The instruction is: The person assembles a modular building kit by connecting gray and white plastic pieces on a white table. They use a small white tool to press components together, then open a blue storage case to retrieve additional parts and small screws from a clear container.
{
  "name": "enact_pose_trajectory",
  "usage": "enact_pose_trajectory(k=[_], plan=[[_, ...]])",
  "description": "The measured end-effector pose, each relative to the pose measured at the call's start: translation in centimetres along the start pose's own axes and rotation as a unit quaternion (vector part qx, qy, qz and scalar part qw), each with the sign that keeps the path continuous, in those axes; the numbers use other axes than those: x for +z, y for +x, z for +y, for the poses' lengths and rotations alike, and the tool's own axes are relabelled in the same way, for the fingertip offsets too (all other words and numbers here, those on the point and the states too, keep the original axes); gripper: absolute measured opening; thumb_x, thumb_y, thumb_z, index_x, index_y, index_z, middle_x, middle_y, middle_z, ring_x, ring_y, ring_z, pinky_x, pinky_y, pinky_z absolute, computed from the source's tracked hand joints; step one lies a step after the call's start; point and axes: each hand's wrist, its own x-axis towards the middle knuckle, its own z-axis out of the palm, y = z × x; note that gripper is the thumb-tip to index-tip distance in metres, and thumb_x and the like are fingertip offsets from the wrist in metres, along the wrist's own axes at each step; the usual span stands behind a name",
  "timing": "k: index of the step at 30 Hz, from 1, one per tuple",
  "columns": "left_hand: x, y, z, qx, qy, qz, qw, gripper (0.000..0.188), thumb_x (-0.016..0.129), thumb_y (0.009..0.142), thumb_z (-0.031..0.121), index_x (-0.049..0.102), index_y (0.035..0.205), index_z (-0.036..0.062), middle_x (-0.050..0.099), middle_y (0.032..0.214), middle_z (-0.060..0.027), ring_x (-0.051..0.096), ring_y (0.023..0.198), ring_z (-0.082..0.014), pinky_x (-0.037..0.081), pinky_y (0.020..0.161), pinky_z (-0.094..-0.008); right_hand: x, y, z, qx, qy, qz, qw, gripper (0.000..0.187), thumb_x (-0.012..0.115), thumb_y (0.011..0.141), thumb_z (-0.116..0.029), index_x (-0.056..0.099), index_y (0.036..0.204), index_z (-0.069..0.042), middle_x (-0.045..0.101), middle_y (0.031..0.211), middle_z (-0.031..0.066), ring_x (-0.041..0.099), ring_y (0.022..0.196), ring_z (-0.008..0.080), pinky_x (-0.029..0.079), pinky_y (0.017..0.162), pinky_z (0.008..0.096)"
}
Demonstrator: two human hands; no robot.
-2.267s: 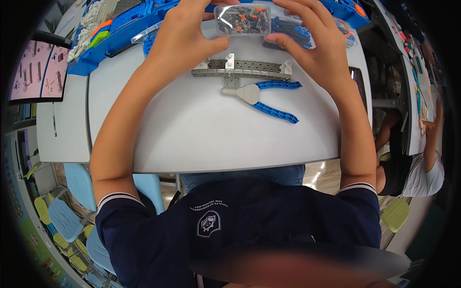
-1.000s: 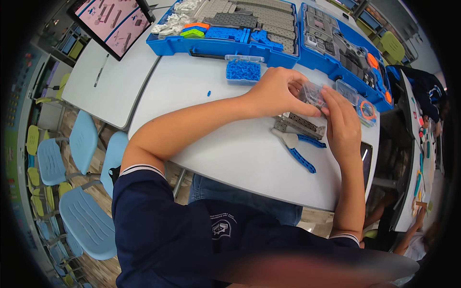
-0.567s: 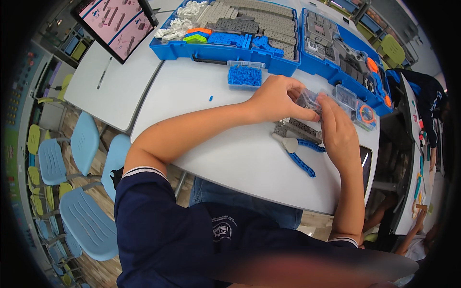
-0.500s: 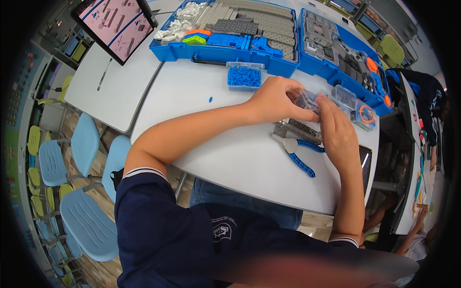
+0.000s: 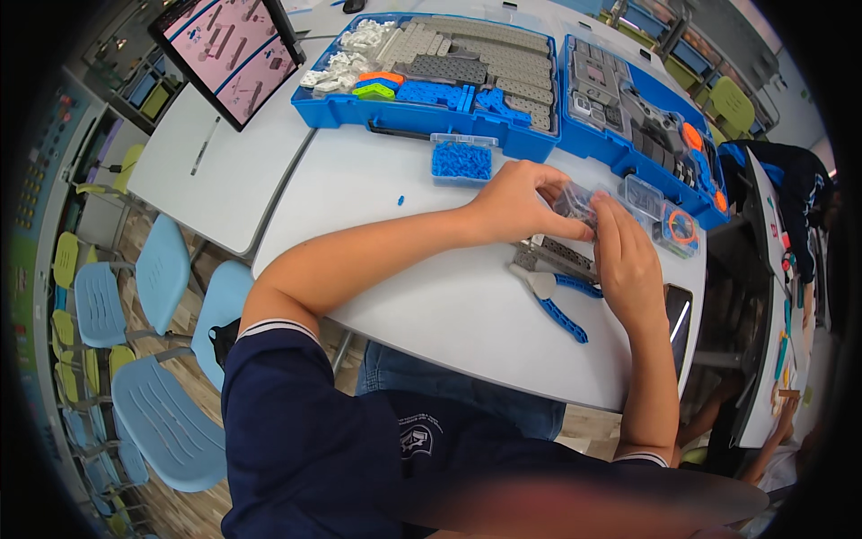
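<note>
Both my hands meet over the right part of the white table, around a small clear plastic box [image 5: 576, 199]. My left hand [image 5: 521, 203] is closed on its left side, thumb along the near edge. From the right, the bent fingers of my right hand [image 5: 632, 269] press on the same box; its contents are mostly hidden. Just below lie grey perforated beams [image 5: 564, 258], partly covered by my right hand. Blue-handled pliers [image 5: 562, 321] with a pale grey head rest beside them, handles spread. A clear box of small blue pins [image 5: 461, 163] stands to the left, with one loose blue pin [image 5: 400, 200] nearby.
Behind my hands stand a blue case of sorted building parts [image 5: 422, 115] and a second blue case [image 5: 620, 148] with electronic parts. A clear lidded box [image 5: 680, 228], a dark phone-like device [image 5: 679, 316] and a tablet [image 5: 230, 56] are around. Chairs [image 5: 168, 422] stand at left.
The view has shifted slightly, so the table items sit lower in the picture. Both hands keep their hold on the clear box, with only a small shift of the fingers.
</note>
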Motion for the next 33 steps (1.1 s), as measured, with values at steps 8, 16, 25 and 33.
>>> enact_pose_trajectory(k=[8, 16, 25, 33], plan=[[0.0, 0.2, -0.4, 0.006, -0.004, -0.008, 1.0, 0.065, 0.095, 0.069, 0.037, 0.073, 0.112, -0.0064, 0.075, 0.099, -0.0128, 0.069, 0.092, -0.0173, 0.055, 0.08, -0.0314, 0.5, -0.3, 0.1, -0.007, -0.003, 0.009, 1.0, 0.045, 0.063, 0.086, 0.001, 0.055, 0.129, 0.009, 0.064, 0.128, 0.0232, 0.063, 0.12, 0.0392, 0.055, 0.099, 0.045], [-0.1, 0.3, -0.7, 0.003, 0.001, -0.012, 1.0, 0.06, 0.093, 0.071, 0.036, 0.075, 0.113, -0.0026, 0.075, 0.098, -0.0115, 0.069, 0.093, -0.018, 0.054, 0.084, -0.0327, 0.6, 0.1, 0.1, 0.021, 0.051, 0.032, 0.998, 0.042, 0.065, 0.083, 0.004, 0.059, 0.125, 0.005, 0.066, 0.123, 0.0216, 0.067, 0.114, 0.0376, 0.056, 0.095, 0.0444], [0.2, 0.2, -0.8, -0.003, -0.037, -0.024, 0.999, 0.049, 0.092, 0.073, 0.03, 0.077, 0.108, -0.0005, 0.075, 0.093, -0.0087, 0.069, 0.086, -0.0148, 0.053, 0.082, -0.03, 1.5, 0.2, -0.4, 0.063, 0.077, 0.088, 0.991, 0.035, 0.068, 0.08, 0.006, 0.066, 0.115, 0.003, 0.072, 0.117, 0.0178, 0.07, 0.108, 0.035, 0.057, 0.091, 0.0429], [0.4, 0.0, -0.5, -0.018, -0.037, -0.022, 0.999, 0.051, 0.095, 0.071, 0.031, 0.077, 0.106, -0.0015, 0.07, 0.082, -0.0032, 0.062, 0.077, -0.01, 0.05, 0.073, -0.0257, 2.1, -0.1, -0.8, 0.075, 0.058, 0.103, 0.99, 0.036, 0.066, 0.076, 0.009, 0.068, 0.112, 0.004, 0.073, 0.111, 0.0194, 0.071, 0.103, 0.0347, 0.057, 0.09, 0.0425]])
